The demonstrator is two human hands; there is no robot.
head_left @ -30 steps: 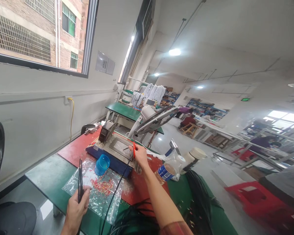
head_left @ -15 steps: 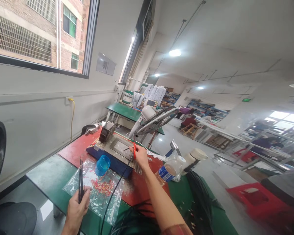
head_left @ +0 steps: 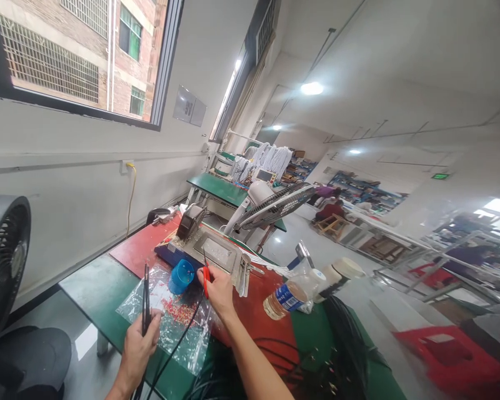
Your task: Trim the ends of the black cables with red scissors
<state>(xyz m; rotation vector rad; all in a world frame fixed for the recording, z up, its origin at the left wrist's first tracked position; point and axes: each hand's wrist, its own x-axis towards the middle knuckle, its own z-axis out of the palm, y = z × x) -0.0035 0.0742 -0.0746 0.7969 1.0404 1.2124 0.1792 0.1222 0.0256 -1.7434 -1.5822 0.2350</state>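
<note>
My left hand [head_left: 139, 344] is closed around several black cables [head_left: 145, 300], whose ends stand up above the fist. In my right hand [head_left: 219, 294] is a pair of red-handled scissors [head_left: 205, 280], the dark blades pointing up and away. A black cable [head_left: 185, 333] runs from near the right hand's fingers down to the lower left; whether those fingers also pinch it I cannot tell. Just left of the right hand stands a blue plastic cup [head_left: 180, 276]. Small red and yellow bits [head_left: 179, 311] lie on a clear plastic bag [head_left: 191, 353] between the hands.
A blue-based machine with a metal top [head_left: 219, 250] sits behind the cup. To the right are a bottle with a blue label [head_left: 285, 300], a pale flask [head_left: 337, 278] and a black cable bundle [head_left: 344, 339]. A tilted fan [head_left: 279, 205] stands beyond the table.
My right hand has moved left and nearer to me, from the machine's front edge to beside the cup, with the scissors. The left hand still grips its cables; the view has shifted slightly.
</note>
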